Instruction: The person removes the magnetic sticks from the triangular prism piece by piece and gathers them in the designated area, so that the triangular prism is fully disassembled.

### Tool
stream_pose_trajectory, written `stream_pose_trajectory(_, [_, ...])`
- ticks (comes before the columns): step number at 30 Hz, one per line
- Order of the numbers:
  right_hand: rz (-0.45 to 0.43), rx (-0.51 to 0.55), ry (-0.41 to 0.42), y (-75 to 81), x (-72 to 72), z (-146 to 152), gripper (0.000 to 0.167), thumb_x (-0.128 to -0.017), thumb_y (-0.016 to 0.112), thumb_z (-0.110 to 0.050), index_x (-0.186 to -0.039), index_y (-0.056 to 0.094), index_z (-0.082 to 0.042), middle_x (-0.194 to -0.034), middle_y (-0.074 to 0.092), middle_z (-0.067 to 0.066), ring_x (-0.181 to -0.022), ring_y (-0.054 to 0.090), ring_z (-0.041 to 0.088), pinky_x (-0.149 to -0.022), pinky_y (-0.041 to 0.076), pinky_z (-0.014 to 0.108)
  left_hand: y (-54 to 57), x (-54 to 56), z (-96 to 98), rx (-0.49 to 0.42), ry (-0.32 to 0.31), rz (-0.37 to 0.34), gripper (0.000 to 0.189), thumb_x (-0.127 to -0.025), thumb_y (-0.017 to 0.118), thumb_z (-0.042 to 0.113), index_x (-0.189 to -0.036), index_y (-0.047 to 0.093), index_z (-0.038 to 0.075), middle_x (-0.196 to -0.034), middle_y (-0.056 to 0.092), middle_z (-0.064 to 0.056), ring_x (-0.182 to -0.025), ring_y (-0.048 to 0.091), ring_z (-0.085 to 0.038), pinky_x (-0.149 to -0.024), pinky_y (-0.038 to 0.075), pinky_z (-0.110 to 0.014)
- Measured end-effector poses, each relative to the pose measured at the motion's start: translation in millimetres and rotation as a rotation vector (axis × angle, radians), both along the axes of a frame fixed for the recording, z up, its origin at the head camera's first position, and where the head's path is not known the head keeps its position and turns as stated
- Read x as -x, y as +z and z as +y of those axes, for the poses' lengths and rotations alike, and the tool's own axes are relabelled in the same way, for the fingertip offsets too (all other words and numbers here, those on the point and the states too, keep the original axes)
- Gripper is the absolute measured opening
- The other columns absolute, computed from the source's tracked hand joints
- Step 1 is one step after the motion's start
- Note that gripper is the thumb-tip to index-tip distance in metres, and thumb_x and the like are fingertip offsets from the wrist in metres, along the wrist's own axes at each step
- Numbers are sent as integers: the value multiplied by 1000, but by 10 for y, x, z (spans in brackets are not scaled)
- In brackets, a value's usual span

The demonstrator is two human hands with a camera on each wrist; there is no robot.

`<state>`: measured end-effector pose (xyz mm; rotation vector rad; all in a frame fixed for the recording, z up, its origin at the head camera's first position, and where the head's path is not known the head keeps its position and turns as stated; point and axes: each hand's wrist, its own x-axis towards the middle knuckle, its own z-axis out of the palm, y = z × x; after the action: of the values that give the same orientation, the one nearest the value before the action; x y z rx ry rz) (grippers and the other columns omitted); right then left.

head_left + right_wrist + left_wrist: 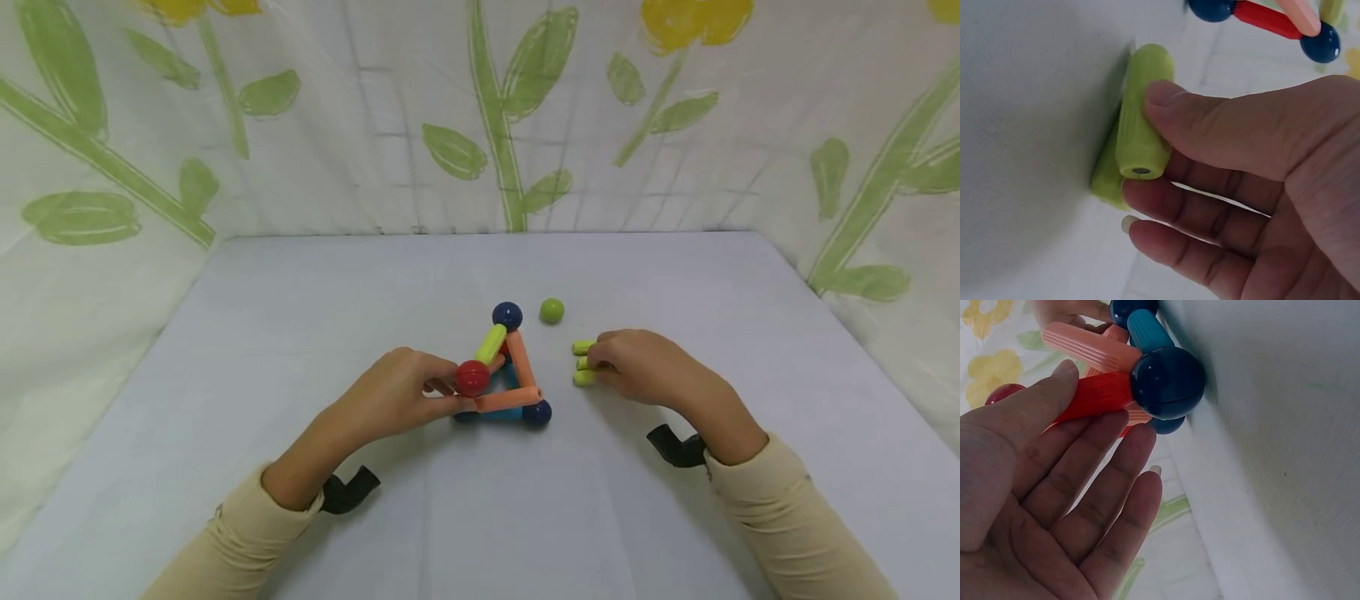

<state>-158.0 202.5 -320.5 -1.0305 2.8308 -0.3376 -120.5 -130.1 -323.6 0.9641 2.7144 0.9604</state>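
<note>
My left hand [401, 392] pinches a red stick [1100, 397] with thumb and fingers. The stick has long ridges and runs from a shiny dark blue ball [1168, 382] toward a round red ball [472, 378]. It is part of a pointy frame [510, 400] that stands about halfway between the left and right edges of the table [315, 292]. The frame has orange sticks [522, 360] and blue sticks [501, 414] too. My right hand [648, 367] is well apart from my left, nearer the right edge. It squeezes a yellow-green stick [1142, 137], like a fat little tube with a grey spot on its end. A smooth green ball [552, 311] sits closer to the far edge.
</note>
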Motion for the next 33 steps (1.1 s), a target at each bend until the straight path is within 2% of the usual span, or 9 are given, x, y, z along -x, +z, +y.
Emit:
stream_pose_trajectory(6, [-21, -23, -20, -18, 16, 50, 18, -86, 78, -3, -76, 67, -13, -75, 54, -5, -67, 44, 12, -62, 41, 30, 11, -1, 16, 4, 3, -5, 15, -87, 81, 24, -99, 78, 15, -87, 73, 10, -80, 67, -4, -69, 54, -24])
stream_pose_trajectory(17, [-8, -28, -51, -20, 39, 90, 18, -82, 81, -4, -78, 66, -12, -73, 52, -5, -67, 45, 13, -61, 40, 31, 7, -2, 11, -4, 4, -2, 15, -87, 81, 24, -98, 78, 15, -86, 73, 10, -81, 67, -4, -73, 57, -31])
stream_pose_trajectory(20, [7, -22, -54, -23, 39, 85, 19, -84, 77, -1, -77, 64, -12, -72, 52, -5, -67, 46, 14, -60, 40, 31, 5, -1, 12, -7, 5, -2, 15, -86, 81, 24, -98, 78, 15, -85, 72, 11, -80, 67, -4, -74, 57, -32])
stream_pose_trajectory(23, [32, 60, -23, -28, 29, 55, 15, -88, 71, 4, -85, 69, -10, -81, 62, -4, -74, 55, 13, -66, 49, 33, 2, 0, 13, -8, 6, -5, 15, -86, 81, 24, -98, 78, 15, -86, 72, 10, -80, 67, -4, -74, 57, -31])
stream_pose_trajectory(25, [9, 168, 17, -24, 5, -4, 14, -93, 65, 5, -95, 71, -7, -90, 68, -1, -79, 60, 14, -72, 53, 36, 2, 1, 12, -6, 6, -6, 14, -87, 81, 24, -97, 78, 15, -86, 72, 10, -80, 67, -4, -74, 57, -31])
stream_pose_trajectory(27, [-37, 289, 78, -13, -45, -97, 13, -97, 64, -1, -107, 71, -5, -97, 70, 0, -84, 62, 13, -76, 55, 36, 2, 1, 10, -4, 5, -7, 14, -87, 81, 25, -97, 78, 16, -86, 72, 10, -81, 67, -4, -74, 57, -31])
stream_pose_trajectory(30, [-116, 409, 171, 0, -155, -277, 17, -99, 66, -14, -114, 69, -5, -95, 67, -5, -81, 60, 10, -70, 55, 31, 2, 1, 6, -7, 1, -7, 14, -87, 81, 25, -97, 78, 16, -86, 72, 10, -81, 67, -4, -73, 57, -31])
stream_pose_trajectory(33, [-105, 427, 256, -20, -264, -440, 20, -95, 72, -21, -111, 69, -8, -91, 64, -10, -79, 58, 5, -66, 53, 27, 0, 3, 1, -18, -5, -3, 13, -87, 81, 24, -96, 78, 16, -85, 72, 11, -80, 67, -4, -73, 57, -32])
